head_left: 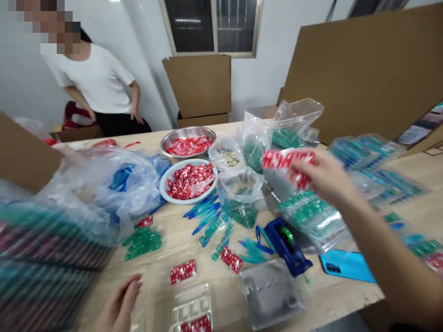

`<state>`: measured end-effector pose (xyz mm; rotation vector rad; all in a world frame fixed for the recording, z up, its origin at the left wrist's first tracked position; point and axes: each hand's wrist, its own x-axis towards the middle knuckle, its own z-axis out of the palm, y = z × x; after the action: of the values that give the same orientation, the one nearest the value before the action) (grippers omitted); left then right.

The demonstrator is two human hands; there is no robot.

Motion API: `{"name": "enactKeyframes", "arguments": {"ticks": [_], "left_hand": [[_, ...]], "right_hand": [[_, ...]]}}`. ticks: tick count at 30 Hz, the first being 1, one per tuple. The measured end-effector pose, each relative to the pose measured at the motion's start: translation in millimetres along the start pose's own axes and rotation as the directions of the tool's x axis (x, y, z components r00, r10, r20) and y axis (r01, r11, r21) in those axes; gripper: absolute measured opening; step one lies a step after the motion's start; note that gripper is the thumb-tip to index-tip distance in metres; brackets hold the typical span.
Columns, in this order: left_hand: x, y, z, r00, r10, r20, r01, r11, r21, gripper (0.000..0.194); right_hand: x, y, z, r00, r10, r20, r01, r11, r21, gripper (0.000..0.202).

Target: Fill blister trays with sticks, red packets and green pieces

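Note:
My right hand (323, 173) is raised over the right part of the table, closed on some red packets (284, 161) with white spots; motion blur hides how many. Under it lie green pieces in clear plastic (308, 207). My left hand (121, 304) is low at the front left, fingers stretched out, with nothing visible in it. Just right of it is a clear compartment tray (192, 304) with a red spotted packet (197, 324) at its near end. Another red packet (183, 271) lies beyond that tray, and one more (231, 259) lies further right.
A pale bowl (162, 186) of red packets and a metal bowl (164, 150) of red sticks stand mid-table. Bags of green pieces (244, 212), blue pens (206, 221), a tape dispenser (289, 246) and a blue phone (348, 266) lie around. A person (100, 83) stands behind the table.

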<state>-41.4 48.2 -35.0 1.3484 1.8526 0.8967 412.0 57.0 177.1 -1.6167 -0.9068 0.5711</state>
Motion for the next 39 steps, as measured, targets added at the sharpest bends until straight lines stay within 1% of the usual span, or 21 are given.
{"name": "enactKeyframes", "arguments": {"ticks": [1, 3, 5, 6, 7, 9, 11, 12, 14, 16, 18, 21, 24, 26, 29, 32, 33, 34, 36, 37, 39], "left_hand": [[-14, 19, 10.5, 0.995, -0.023, 0.098, 0.031, 0.996, -0.082, 0.057], [-41, 56, 30.5, 0.963, 0.051, 0.265, 0.031, 0.955, -0.296, 0.059], [-63, 80, 44.1, 0.898, 0.167, 0.407, 0.016, 0.912, -0.409, 0.053], [-70, 86, 47.2, 0.876, 0.187, 0.445, 0.006, 0.918, -0.396, 0.046], [-74, 86, 47.4, 0.876, 0.174, 0.449, -0.006, 0.936, -0.351, 0.037], [-79, 70, 38.5, 0.925, 0.076, 0.373, 0.045, 0.951, -0.305, 0.03], [-83, 39, 18.6, 0.971, -0.049, 0.233, 0.11, 0.96, -0.257, 0.03], [-86, 20, 6.2, 0.983, -0.107, 0.151, 0.139, 0.964, -0.224, 0.03], [-90, -15, -19.2, 0.979, -0.2, -0.028, 0.194, 0.971, -0.141, 0.03], [-89, -45, -39.3, 0.953, -0.246, -0.176, 0.242, 0.969, -0.047, 0.027], [-82, -65, -50.4, 0.938, -0.245, -0.247, 0.264, 0.963, 0.047, 0.025], [-71, -76, -53.2, 0.951, -0.193, -0.24, 0.24, 0.954, 0.182, 0.021], [-73, -76, -49.0, 0.961, -0.145, -0.236, 0.215, 0.927, 0.306, 0.018], [-79, -75, -44.9, 0.958, -0.121, -0.26, 0.217, 0.899, 0.38, 0.019], [-87, -73, -39.2, 0.953, -0.071, -0.296, 0.208, 0.863, 0.461, 0.024], [-87, -73, -37.9, 0.952, 0.013, -0.305, 0.151, 0.849, 0.507, 0.028], [-84, -73, -38.4, 0.947, 0.051, -0.317, 0.127, 0.847, 0.516, 0.031], [-81, -71, -38.8, 0.937, 0.098, -0.336, 0.1, 0.845, 0.525, 0.033], [-73, -66, -38.5, 0.908, 0.2, -0.368, 0.024, 0.853, 0.521, 0.036], [-69, -62, -37.0, 0.898, 0.238, -0.37, -0.022, 0.865, 0.501, 0.036], [-61, -50, -30.8, 0.903, 0.257, -0.346, -0.103, 0.908, 0.406, 0.034]], "right_hand": [[-29, 11, 18, 0.994, 0.005, 0.109, -0.006, 1.0, 0.013, 0.021], [-86, 36, 58, 0.929, -0.024, 0.369, -0.036, 0.987, 0.156, 0.017], [-134, 64, 95, 0.822, 0.049, 0.568, -0.198, 0.959, 0.204, 0.02], [-153, 77, 110, 0.764, 0.108, 0.636, -0.287, 0.94, 0.186, 0.024], [-168, 88, 122, 0.707, 0.163, 0.688, -0.36, 0.921, 0.151, 0.028], [-188, 107, 140, 0.607, 0.265, 0.75, -0.447, 0.893, 0.046, 0.038], [-196, 121, 148, 0.527, 0.343, 0.777, -0.476, 0.877, -0.064, 0.048], [-197, 126, 149, 0.491, 0.379, 0.785, -0.484, 0.867, -0.116, 0.053], [-195, 133, 145, 0.421, 0.448, 0.788, -0.514, 0.834, -0.2, 0.059], [-190, 136, 138, 0.38, 0.501, 0.778, -0.559, 0.794, -0.238, 0.063], [-184, 135, 133, 0.38, 0.53, 0.758, -0.598, 0.766, -0.236, 0.066], [-177, 132, 131, 0.439, 0.53, 0.725, -0.602, 0.773, -0.201, 0.065], [-177, 131, 134, 0.505, 0.492, 0.709, -0.588, 0.798, -0.135, 0.053], [-180, 130, 137, 0.515, 0.478, 0.711, -0.602, 0.793, -0.097, 0.046], [-187, 128, 142, 0.511, 0.506, 0.695, -0.692, 0.722, -0.018, 0.043], [-185, 121, 146, 0.541, 0.502, 0.674, -0.753, 0.646, 0.124, 0.043], [-181, 117, 145, 0.568, 0.477, 0.67, -0.738, 0.656, 0.159, 0.043], [-175, 113, 142, 0.604, 0.432, 0.67, -0.691, 0.703, 0.169, 0.041], [-158, 101, 131, 0.678, 0.303, 0.67, -0.516, 0.845, 0.139, 0.039], [-147, 93, 124, 0.7, 0.243, 0.672, -0.422, 0.899, 0.115, 0.037], [-120, 72, 113, 0.739, 0.125, 0.662, -0.233, 0.97, 0.076, 0.029]]}}
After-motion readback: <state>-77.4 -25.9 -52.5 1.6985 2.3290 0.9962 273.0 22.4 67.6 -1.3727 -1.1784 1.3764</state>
